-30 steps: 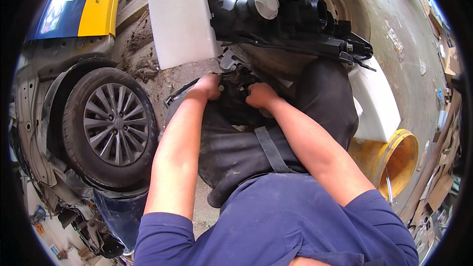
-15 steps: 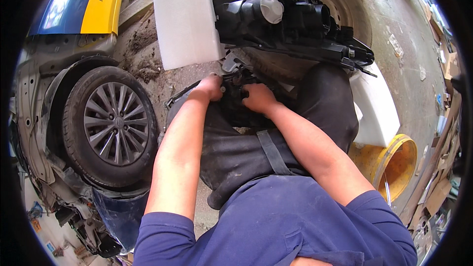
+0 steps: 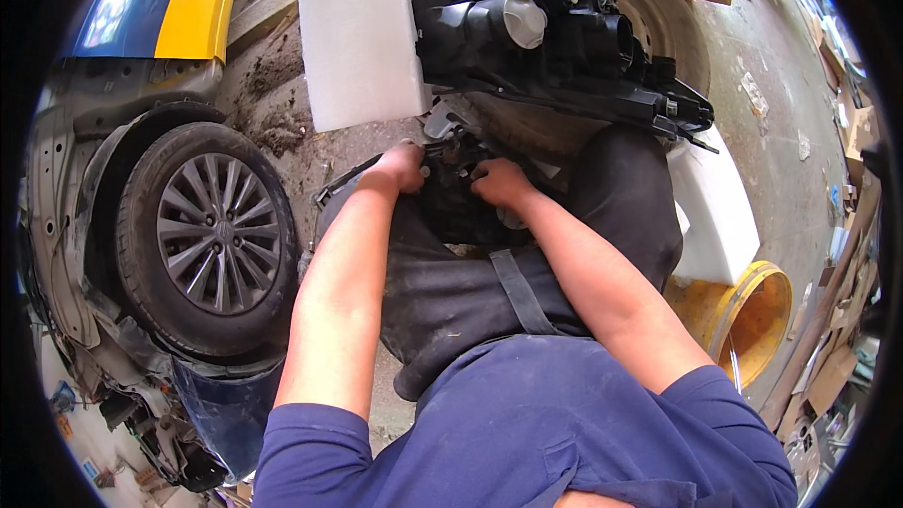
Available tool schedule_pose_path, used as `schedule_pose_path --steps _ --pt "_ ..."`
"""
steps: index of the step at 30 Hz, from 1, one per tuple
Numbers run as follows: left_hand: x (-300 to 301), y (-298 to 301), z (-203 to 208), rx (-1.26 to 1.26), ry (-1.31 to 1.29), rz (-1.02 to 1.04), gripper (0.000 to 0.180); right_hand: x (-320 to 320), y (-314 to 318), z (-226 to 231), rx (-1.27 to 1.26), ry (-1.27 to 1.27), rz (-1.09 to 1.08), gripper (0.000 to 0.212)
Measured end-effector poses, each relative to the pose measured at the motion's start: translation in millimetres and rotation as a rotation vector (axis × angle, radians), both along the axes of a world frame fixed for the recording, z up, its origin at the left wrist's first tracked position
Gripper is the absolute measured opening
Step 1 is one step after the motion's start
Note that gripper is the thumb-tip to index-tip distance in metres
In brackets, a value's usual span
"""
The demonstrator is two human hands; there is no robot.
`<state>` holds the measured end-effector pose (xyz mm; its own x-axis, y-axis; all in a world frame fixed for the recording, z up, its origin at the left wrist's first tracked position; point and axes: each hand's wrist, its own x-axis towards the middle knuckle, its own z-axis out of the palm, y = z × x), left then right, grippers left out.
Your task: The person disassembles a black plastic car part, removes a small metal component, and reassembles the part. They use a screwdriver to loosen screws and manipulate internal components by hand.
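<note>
A dark, dirty car part (image 3: 450, 212), perhaps a headlight housing, rests in my lap between my thighs. My left hand (image 3: 403, 167) is closed at its upper left side, the fingertips partly out of sight. Across from it, my right hand (image 3: 500, 183) has its fingers curled against the part's right side; whether a small piece sits in them is hidden. A grey bracket-like piece (image 3: 444, 122) sticks up beyond my hands. Just past my knees lies a black headlight assembly (image 3: 527, 47), back side up, with a pale round cap (image 3: 524, 21) on it.
White foam blocks (image 3: 362, 38) (image 3: 713, 212) support the headlight assembly at both ends. Behind it lies a large tyre (image 3: 673, 14). At left is a car with a mounted wheel (image 3: 221, 235) and a blue-yellow panel (image 3: 179, 5). A yellow bucket (image 3: 743, 306) lies tipped at right.
My right hand has shifted slightly right and its fingers have moved along the part. My left hand keeps its place. The view has tilted a little.
</note>
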<state>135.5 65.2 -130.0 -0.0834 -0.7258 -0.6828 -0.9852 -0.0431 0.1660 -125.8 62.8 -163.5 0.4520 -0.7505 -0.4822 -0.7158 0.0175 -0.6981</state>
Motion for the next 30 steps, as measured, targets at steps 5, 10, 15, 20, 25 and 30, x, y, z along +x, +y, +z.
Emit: schedule_pose_path --steps 5,10,15,20,25,30 --pt "0 -2 -3 0.02 -0.016 -0.006 0.054 0 -1 4 -0.018 0.065 0.063 0.038" --pt "-1 -2 0 0.028 -0.011 0.002 0.055 2 -2 0 0.034 0.047 0.094 0.04" --pt "-1 -3 4 0.043 -0.011 -0.02 0.054 8 -4 -11 0.01 0.08 0.169 0.041" --pt "-1 -1 4 0.021 0.011 0.009 0.054 1 -4 -19 -0.014 0.136 0.113 0.035" --pt "-3 -5 4 0.04 -0.002 -0.03 0.054 1 -1 -13 -0.048 0.156 0.195 0.039" --pt "-4 -6 5 0.051 -0.004 -0.004 0.054 6 -5 5 0.031 0.044 0.141 0.041"
